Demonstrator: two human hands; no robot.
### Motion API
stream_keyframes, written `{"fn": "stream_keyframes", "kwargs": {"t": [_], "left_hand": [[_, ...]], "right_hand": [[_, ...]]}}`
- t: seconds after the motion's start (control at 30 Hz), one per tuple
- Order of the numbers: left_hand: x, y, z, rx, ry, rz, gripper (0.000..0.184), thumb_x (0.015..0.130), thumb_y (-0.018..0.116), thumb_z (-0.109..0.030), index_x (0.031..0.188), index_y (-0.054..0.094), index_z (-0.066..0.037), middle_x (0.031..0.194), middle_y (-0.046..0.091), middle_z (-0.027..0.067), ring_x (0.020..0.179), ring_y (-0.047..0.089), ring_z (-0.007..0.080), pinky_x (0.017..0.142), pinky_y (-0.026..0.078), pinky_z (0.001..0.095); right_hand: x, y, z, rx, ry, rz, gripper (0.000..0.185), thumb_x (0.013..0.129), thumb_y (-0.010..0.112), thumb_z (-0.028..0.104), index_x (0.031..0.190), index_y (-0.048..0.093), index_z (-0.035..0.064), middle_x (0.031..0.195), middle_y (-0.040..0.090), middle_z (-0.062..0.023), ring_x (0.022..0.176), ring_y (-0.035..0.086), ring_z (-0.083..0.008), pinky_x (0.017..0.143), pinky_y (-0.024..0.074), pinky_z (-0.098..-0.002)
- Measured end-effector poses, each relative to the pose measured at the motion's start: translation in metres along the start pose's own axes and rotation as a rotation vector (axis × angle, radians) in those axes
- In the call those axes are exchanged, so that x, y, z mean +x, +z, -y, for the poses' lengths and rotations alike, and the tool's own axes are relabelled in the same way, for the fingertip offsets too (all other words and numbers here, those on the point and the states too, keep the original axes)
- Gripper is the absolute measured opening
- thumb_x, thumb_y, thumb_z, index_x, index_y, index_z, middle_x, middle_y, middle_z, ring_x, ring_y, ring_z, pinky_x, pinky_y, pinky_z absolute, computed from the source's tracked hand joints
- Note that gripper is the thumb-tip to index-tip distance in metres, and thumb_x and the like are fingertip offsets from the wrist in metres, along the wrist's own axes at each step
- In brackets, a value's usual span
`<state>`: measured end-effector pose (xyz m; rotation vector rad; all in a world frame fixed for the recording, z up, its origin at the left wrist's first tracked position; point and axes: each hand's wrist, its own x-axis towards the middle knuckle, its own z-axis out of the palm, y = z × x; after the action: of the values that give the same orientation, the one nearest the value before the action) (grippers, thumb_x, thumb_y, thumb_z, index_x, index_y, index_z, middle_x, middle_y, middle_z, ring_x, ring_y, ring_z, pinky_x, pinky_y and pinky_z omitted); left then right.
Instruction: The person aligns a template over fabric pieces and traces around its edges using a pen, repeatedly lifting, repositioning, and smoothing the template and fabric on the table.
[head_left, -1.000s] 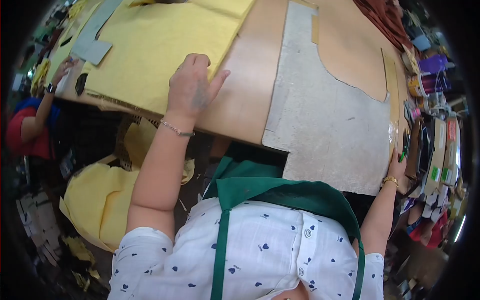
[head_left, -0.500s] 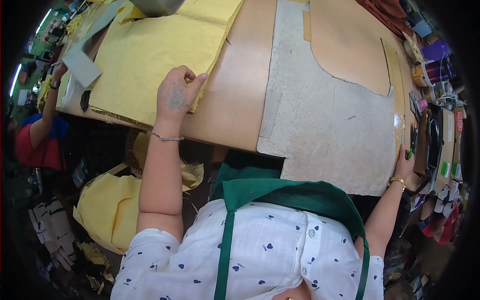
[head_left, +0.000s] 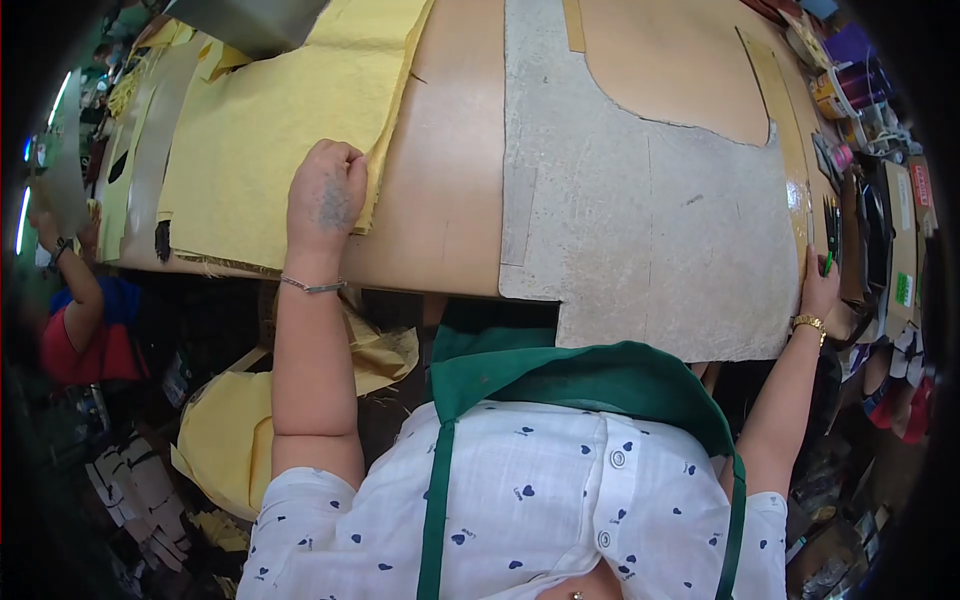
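Observation:
My left hand (head_left: 326, 198) rests at the right edge of the stacked yellow fabric (head_left: 270, 140), its fingers closed on that edge. A large grey flat pattern piece (head_left: 640, 220) with a curved cut-out lies on the brown tabletop (head_left: 445, 190). At the right edge of the table, my right hand (head_left: 820, 287) is closed round a green-handled tool (head_left: 827, 262), seen only in part. The tool lies close to the pattern piece's right side.
Tubs and cups (head_left: 845, 92) and boxes (head_left: 900, 240) line the right side. Yellow fabric (head_left: 225, 440) hangs in a basket below the table. A co-worker's arm (head_left: 80, 285) is at the far left. A grey metal object (head_left: 250, 22) stands at the back left.
My left hand has come down onto the fabric edge and its fingers have closed. The grey piece on the fabric's left has been lifted away by the co-worker. My right hand stays by the table's right edge.

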<state>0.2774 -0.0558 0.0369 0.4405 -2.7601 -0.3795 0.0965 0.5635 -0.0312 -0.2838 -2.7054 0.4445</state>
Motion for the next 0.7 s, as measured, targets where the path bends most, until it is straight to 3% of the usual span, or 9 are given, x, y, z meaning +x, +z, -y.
{"fn": "stream_keyframes", "kwargs": {"t": [0.33,0.53,0.7], "left_hand": [[0.018,-0.017,0.005,0.010,0.064,0.200,0.017,0.074,0.061,-0.013,0.070,0.054,0.002,0.072,0.054,0.0147,0.068,0.053,0.0292,0.063,0.043,0.0357],[0.023,-0.017,0.011,-0.068,-0.099,0.229,0.034,0.070,0.069,-0.024,0.059,0.048,0.001,0.058,0.050,0.0091,0.051,0.044,0.0179,0.051,0.040,0.0305],[0.027,-0.008,0.025,-0.226,-0.262,0.231,0.043,0.070,0.071,-0.033,0.052,0.042,-0.006,0.050,0.040,-0.0006,0.047,0.036,0.0085,0.042,0.032,0.0254]], "right_hand": [[0.000,-0.003,0.003,-0.034,0.026,0.038,0.051,0.072,0.061,0.048,0.085,0.060,-0.0011,0.086,0.060,-0.0166,0.084,0.055,-0.0286,0.077,0.0414,-0.0355],[-0.002,-0.003,0.005,-0.015,0.038,0.027,0.051,0.072,0.061,0.048,0.086,0.060,-0.0016,0.085,0.060,-0.0157,0.084,0.056,-0.0269,0.077,0.0421,-0.0348],[0.002,-0.001,-0.001,-0.019,0.037,0.044,0.051,0.072,0.062,0.047,0.087,0.061,-0.0014,0.086,0.060,-0.0157,0.085,0.056,-0.0266,0.078,0.0423,-0.0346]]}}
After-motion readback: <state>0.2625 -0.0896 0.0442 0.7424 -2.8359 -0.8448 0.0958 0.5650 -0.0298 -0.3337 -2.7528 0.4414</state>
